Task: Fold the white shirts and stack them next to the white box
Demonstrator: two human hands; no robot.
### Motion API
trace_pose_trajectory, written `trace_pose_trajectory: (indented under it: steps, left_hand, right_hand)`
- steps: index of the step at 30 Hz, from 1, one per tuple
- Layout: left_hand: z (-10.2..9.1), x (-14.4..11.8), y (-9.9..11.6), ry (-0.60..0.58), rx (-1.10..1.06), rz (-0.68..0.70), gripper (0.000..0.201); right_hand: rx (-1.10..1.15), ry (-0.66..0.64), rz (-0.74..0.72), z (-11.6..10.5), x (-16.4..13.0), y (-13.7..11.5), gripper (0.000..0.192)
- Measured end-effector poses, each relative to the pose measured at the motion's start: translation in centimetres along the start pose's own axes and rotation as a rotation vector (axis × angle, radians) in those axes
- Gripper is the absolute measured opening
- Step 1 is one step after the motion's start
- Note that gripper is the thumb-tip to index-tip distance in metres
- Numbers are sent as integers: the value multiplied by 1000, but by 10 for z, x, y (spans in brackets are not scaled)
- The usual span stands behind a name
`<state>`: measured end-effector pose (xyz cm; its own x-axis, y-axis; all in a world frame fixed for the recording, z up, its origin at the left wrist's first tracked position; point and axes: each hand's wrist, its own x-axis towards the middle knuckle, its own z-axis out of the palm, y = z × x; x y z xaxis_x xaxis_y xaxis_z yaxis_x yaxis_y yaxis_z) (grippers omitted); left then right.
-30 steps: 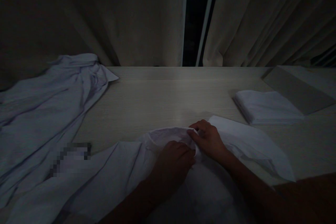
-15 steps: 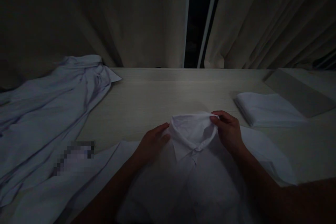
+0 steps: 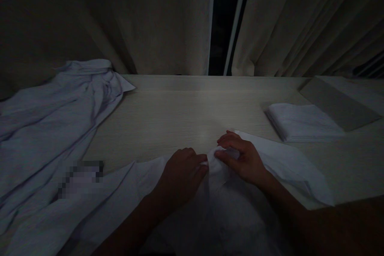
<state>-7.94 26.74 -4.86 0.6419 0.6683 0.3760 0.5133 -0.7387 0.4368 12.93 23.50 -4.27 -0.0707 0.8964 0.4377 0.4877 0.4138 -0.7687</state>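
Observation:
A white shirt (image 3: pixel 240 208) lies spread in front of me, one sleeve out to the left and another part to the right. My left hand (image 3: pixel 184 174) pinches the shirt near its collar, thumb against fingers. On the other side of the collar, my right hand (image 3: pixel 243 158) curls with thumb and fingers about the white fabric. Most of the collar is hidden behind both hands, and its fold is hard to make out in the dim light.
A loose heap of white garments (image 3: pixel 69 104) covers the left of the pale table (image 3: pixel 180 116). A folded white cloth (image 3: pixel 303 122) and a flat grey sheet (image 3: pixel 339 102) lie at the right. Behind hang curtains (image 3: pixel 165 20). A pixelated patch covers something at the left.
The collar stood up in an open ring; now it is lowered and gathered between my hands. My left hand moved right and my right hand moved left and down, closing the distance.

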Motion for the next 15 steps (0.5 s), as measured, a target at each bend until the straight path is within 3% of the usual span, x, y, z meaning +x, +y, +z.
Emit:
trace_pose_trajectory:
  steps: [6,11,13,15]
  left_hand:
    - [0,0,-6,62,-109,-114,17]
    - [-1,-2,-9,160,-162,-315,12]
    - [-2,-2,-8,126,-194,-351,8]
    - [-4,-1,-6,72,-243,-357,23]
  right_hand:
    - [172,144,82,-2,0,6,5]
    - [183,180,78,-1,0,4,4]
    - [188,184,75,1,0,3,3]
    - [179,188,71,4,1,2,4]
